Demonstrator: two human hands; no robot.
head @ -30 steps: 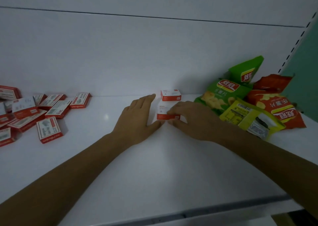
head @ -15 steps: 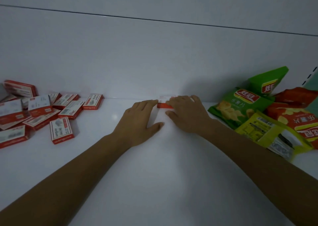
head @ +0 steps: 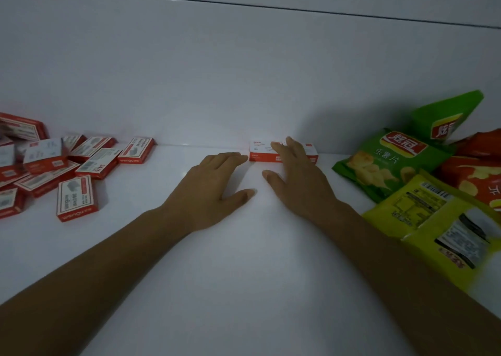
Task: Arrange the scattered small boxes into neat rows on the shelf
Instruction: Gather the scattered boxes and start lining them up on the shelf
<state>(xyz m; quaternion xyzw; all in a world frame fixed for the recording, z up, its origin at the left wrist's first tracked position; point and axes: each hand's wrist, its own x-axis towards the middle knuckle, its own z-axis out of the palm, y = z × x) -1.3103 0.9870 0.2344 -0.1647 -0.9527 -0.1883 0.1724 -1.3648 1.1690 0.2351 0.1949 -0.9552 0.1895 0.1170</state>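
Two small red-and-white boxes stand side by side against the back wall of the white shelf [head: 244,288]: the left box [head: 261,150] and the right box [head: 311,152], partly hidden. My right hand [head: 295,176] lies over them with straight fingers touching their tops. My left hand [head: 214,182] rests flat on the shelf, its fingertips just left of the left box. Several more red-and-white boxes [head: 76,198] lie scattered in a loose heap at the far left.
Snack bags crowd the right side: a green chip bag [head: 385,163], another green bag [head: 447,119] behind it, red bags [head: 477,173] and a yellow-green bag [head: 444,228] in front. The white back wall [head: 244,84] rises right behind the boxes.
The box near my hands has been slid back to the wall beside the other box. Both hands moved away from me with it, and the view has shifted left.
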